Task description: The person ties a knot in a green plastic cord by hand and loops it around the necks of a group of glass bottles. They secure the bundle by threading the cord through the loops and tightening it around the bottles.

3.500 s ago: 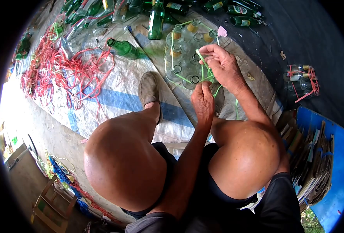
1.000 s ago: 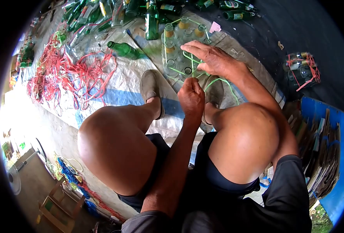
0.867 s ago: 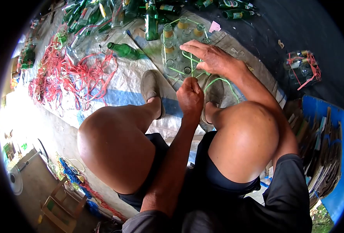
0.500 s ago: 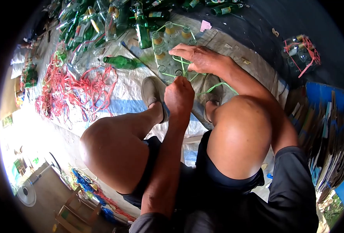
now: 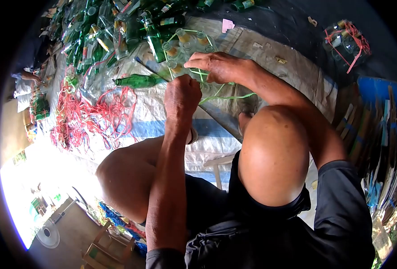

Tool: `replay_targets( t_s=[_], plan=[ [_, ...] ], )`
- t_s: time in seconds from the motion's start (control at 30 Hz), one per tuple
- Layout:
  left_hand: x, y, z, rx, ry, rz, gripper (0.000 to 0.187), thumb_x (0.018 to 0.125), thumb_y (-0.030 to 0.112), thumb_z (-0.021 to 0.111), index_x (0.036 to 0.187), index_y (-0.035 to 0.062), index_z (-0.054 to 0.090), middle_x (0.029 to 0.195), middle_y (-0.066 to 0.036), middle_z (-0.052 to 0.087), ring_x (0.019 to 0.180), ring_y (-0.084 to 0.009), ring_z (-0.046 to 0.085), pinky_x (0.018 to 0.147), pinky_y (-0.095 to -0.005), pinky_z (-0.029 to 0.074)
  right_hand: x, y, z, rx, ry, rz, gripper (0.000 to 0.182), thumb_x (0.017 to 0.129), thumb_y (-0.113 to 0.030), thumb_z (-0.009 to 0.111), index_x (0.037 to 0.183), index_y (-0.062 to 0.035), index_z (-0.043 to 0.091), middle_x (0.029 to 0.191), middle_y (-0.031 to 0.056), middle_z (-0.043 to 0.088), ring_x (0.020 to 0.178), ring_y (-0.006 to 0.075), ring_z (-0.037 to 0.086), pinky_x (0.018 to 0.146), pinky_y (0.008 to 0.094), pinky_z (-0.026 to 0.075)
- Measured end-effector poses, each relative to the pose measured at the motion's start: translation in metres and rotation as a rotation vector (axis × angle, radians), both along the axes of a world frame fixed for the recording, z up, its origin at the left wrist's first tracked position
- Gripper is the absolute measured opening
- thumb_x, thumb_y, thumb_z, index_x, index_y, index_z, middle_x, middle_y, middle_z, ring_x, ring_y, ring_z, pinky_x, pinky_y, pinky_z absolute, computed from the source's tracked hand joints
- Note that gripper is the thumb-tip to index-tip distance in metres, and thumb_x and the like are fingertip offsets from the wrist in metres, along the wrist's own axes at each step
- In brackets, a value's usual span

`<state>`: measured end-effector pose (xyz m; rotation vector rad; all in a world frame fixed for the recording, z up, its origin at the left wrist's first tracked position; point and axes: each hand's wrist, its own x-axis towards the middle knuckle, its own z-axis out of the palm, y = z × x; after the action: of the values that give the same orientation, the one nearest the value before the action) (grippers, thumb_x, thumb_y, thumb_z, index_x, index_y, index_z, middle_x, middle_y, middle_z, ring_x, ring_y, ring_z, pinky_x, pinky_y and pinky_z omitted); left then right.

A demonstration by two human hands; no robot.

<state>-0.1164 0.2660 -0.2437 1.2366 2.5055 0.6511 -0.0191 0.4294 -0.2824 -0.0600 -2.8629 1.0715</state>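
Note:
Several clear glass bottles (image 5: 172, 50) stand upright in a cluster, with a pale green plastic strap (image 5: 232, 97) running around and across their necks. At the near left corner of the cluster is my left hand (image 5: 183, 93), a fist with its fingers wrapped in; what it grips is hidden. My right hand (image 5: 216, 67) reaches over the right part of the cluster, its forefinger stretched out and its thumb lower, beside the strap crossing the bottles. A loose end of the strap trails to the right below my right wrist.
A green bottle (image 5: 138, 81) lies left of the cluster. Beyond are many piled green bottles (image 5: 153, 40). Tangled pink strings (image 5: 102, 110) lie at left. A bundle tied with pink string (image 5: 348, 45) is at upper right, stacked cardboard (image 5: 386, 139) at right. Another person's hand (image 5: 30, 77) shows at far left.
My left hand has moved left along the near edge of the bottles, still closed. My right hand stays over the cluster. The view has shifted slightly, and another person's hand now shows at far left.

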Motion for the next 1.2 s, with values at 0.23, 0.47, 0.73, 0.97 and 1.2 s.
replay_targets(
  t_s=[0.23,0.47,0.73,0.97,1.2],
  plan=[
    [-0.011,-0.006,-0.025,0.066,-0.068,0.097,0.025,0.085,0.021,0.067,0.08,-0.0026,0.072,0.07,-0.026,0.064,0.064,-0.0425,0.067,0.063,-0.0469,0.052,0.002,0.0,-0.001,-0.034,-0.052,-0.013,0.08,0.072,0.012,0.08,0.145,-0.0081,0.053,0.138,0.0098,0.056,0.124,0.0329,0.061,0.104,0.0388,0.054],
    [-0.002,-0.009,-0.026,0.06,-0.105,0.21,0.024,0.086,0.021,0.065,0.084,0.0002,0.075,0.08,-0.028,0.067,0.078,-0.0488,0.067,0.071,-0.0515,0.054,0.001,0.0,0.0,-0.061,-0.051,-0.022,0.079,0.073,0.009,0.081,0.145,-0.0087,0.053,0.138,0.0094,0.057,0.125,0.0331,0.061,0.104,0.0389,0.053],
    [0.011,-0.014,-0.031,0.213,-0.185,0.353,0.025,0.085,0.022,0.067,0.089,-0.0007,0.077,0.073,-0.026,0.067,0.065,-0.0419,0.067,0.068,-0.0436,0.053,0.002,0.001,-0.001,-0.07,-0.037,-0.014,0.076,0.076,0.01,0.077,0.145,-0.0096,0.053,0.137,0.011,0.057,0.124,0.0337,0.061,0.104,0.0404,0.053],
    [0.017,-0.018,-0.044,0.32,-0.358,0.521,0.025,0.083,0.018,0.076,0.092,-0.0045,0.079,0.07,-0.012,0.073,0.064,-0.0169,0.065,0.067,-0.0326,0.052,0.001,-0.002,-0.003,-0.08,-0.045,-0.051,0.071,0.078,0.003,0.078,0.144,-0.0092,0.054,0.134,0.0113,0.059,0.119,0.0334,0.063,0.102,0.0402,0.053],
    [0.028,-0.025,-0.045,0.522,-0.656,0.628,0.021,0.087,0.014,0.073,0.091,-0.0067,0.077,0.068,-0.005,0.068,0.062,-0.0108,0.059,0.061,-0.0279,0.047,-0.001,-0.003,-0.003,-0.068,-0.024,-0.074,0.067,0.077,0.0,0.077,0.14,-0.0086,0.057,0.13,0.0111,0.061,0.113,0.0335,0.065,0.097,0.0405,0.055]
  ],
)
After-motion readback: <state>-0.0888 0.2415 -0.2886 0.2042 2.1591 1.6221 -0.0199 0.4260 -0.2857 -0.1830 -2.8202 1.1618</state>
